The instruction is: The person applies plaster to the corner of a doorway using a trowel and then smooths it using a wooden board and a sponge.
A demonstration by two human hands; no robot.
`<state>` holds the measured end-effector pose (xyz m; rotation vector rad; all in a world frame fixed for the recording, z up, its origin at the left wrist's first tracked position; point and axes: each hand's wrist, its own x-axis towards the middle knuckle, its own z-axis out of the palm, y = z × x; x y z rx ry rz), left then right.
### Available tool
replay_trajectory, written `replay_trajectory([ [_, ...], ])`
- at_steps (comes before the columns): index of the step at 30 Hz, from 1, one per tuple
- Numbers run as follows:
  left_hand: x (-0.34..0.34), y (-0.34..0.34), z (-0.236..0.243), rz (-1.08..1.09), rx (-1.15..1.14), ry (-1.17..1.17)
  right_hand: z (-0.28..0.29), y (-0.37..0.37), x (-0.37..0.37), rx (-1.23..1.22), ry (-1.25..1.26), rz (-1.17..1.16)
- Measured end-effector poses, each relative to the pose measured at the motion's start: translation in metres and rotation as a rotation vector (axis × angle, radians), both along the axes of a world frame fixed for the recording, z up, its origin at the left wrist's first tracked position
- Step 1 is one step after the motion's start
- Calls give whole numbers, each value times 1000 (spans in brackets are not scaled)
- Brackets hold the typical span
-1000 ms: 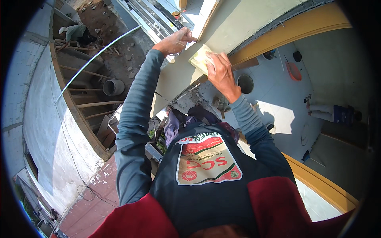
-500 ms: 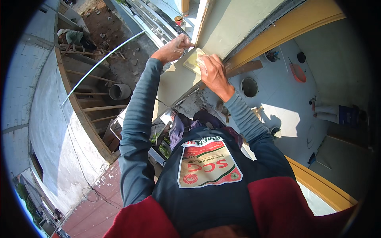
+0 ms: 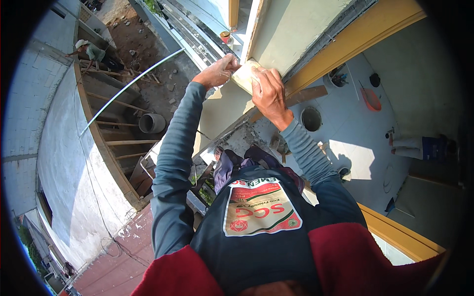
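Observation:
My left hand (image 3: 220, 72), dusted pale, is curled at the corner where the white upright frame (image 3: 251, 27) meets the plastered ledge (image 3: 219, 106); whether it grips anything is hidden. Just to its right, my right hand (image 3: 268, 92) is closed on a pale yellow rectangular pad (image 3: 244, 79), pressed to the plastered surface (image 3: 291, 34) beside that frame. The pad's upper left part reaches close to my left fingertips.
A yellow frame (image 3: 355, 44) borders a tiled room below with buckets (image 3: 311, 119), an orange tub (image 3: 370, 99) and a person (image 3: 422, 147). At left, another person (image 3: 94, 54) bends over wooden boards above a pit. A pale pipe (image 3: 133, 81) crosses there, beside a curved wall (image 3: 69, 163).
My right hand and the pad have moved up and left, closer to my left hand. The whole view has shifted slightly, so surroundings sit lower in the picture.

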<state>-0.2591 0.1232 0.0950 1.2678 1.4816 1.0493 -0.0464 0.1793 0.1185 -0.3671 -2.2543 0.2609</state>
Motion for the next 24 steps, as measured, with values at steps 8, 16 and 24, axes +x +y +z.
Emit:
replay_trajectory([
  [8, -8, -2, -2, -8, 21, 4, 149, 2, 33, 89, 508, -27],
  [16, -1, -27, 0, 168, -17, 191, 85, -11, 105, -184, 188, -5],
  [24, 13, -3, 7, 178, -45, -36, -34, -4, 18, -159, 31, 67],
])
